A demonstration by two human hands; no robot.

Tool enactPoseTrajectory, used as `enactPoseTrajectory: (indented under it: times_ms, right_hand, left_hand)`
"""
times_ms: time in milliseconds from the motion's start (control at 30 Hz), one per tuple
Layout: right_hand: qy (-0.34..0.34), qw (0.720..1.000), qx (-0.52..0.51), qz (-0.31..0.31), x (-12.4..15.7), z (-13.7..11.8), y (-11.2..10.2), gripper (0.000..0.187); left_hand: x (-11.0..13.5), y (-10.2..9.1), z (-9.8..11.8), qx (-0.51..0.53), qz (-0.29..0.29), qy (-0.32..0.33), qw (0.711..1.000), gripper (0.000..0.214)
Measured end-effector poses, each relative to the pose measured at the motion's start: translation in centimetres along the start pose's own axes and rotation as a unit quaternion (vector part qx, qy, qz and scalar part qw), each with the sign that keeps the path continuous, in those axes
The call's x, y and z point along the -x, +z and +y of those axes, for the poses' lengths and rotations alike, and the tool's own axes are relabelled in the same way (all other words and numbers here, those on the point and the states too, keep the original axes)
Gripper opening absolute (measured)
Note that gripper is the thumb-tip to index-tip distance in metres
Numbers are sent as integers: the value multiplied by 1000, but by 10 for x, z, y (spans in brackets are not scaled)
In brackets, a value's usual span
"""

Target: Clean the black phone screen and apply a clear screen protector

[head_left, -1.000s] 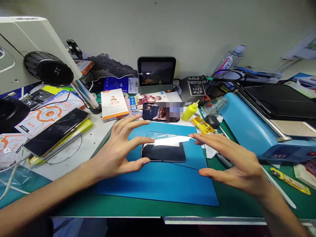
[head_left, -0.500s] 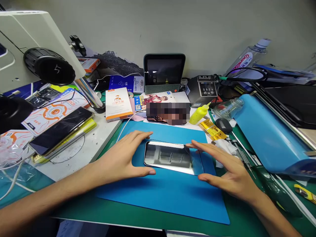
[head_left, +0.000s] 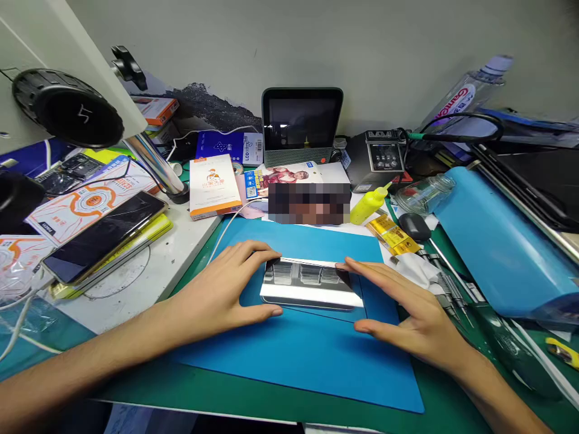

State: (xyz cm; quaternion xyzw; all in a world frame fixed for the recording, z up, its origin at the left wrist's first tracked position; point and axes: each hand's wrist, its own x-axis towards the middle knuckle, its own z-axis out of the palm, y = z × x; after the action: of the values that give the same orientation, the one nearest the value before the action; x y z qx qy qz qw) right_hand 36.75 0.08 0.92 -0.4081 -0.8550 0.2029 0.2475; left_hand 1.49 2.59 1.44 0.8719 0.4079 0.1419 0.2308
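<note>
A smartphone (head_left: 310,282) lies flat, screen up, on a blue work mat (head_left: 298,343). A clear film or glass sheet sits over its screen and mirrors the ceiling lights. My left hand (head_left: 221,289) pinches the sheet's left end between thumb and forefinger. My right hand (head_left: 402,313) pinches its right end the same way, the other fingers stretched out. Both hands rest low on the mat, one at each end of the phone.
A microscope head (head_left: 58,78) hangs over the left. A cracked phone (head_left: 102,235) lies on boxes at left. Behind the mat stand a small screen (head_left: 302,123), a yellow squeeze bottle (head_left: 368,204), a soldering station (head_left: 382,160). A blue laminator (head_left: 497,241) and tools lie right.
The sheet, lifted and tilted above the phone a second ago, now lies down on the screen. Both hands have sunk to the mat. The view has shifted slightly.
</note>
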Motion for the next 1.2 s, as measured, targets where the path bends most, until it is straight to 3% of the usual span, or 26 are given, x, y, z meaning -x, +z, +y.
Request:
enactPoseTrajectory:
  times_ms: [333, 567, 1200]
  right_hand:
    - [-19, 999, 24, 11, -2, 1, 3, 80]
    - [-9, 997, 78, -3, -4, -1, 8, 67]
    - [16, 996, 83, -27, -3, 2, 9, 71]
  left_hand:
    - [1, 1, -3, 9, -5, -10, 1000, 68]
    - [2, 3, -2, -18, -5, -9, 1000, 68]
    - [2, 8, -8, -70, -5, -1, 998, 71]
